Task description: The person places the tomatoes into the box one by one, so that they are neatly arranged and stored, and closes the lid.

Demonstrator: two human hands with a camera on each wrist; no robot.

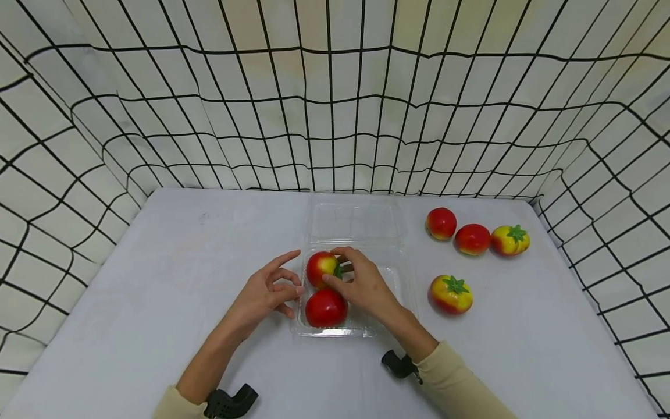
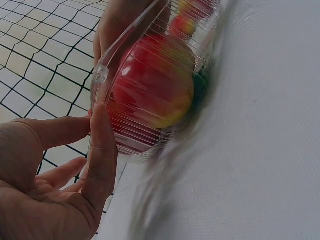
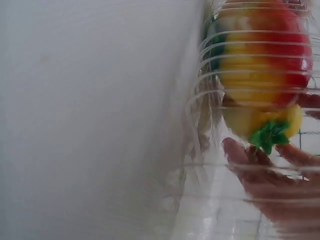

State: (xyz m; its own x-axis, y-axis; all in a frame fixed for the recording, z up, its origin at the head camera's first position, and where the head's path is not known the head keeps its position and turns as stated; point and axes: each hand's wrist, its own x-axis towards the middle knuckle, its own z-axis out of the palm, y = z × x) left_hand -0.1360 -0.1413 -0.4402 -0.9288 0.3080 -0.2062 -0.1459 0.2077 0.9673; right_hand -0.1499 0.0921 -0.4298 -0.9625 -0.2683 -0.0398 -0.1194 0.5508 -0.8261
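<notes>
A clear plastic clamshell container (image 1: 389, 282) lies open on the table. Inside it, at the left, a red toy tomato (image 1: 326, 308) sits nearer me and a red-and-yellow toy tomato (image 1: 320, 269) with green leaves lies behind it. My right hand (image 1: 363, 285) holds the rear tomato, fingers at its far side and thumb at its near side. In the right wrist view, the fingertips (image 3: 232, 145) show near the leaves through the clear wall. At the container's left edge, my left hand (image 1: 264, 293) pinches the rim between thumb and finger, as the left wrist view shows.
Right of the container, two red toy tomatoes (image 1: 441, 223) (image 1: 473, 240) and a yellow-red one (image 1: 510, 240) form a row. Another yellow-red tomato (image 1: 451, 294) lies nearer. The clear lid (image 1: 356, 221) is folded back. Black wire mesh (image 1: 330, 137) borders the white table (image 1: 209, 233).
</notes>
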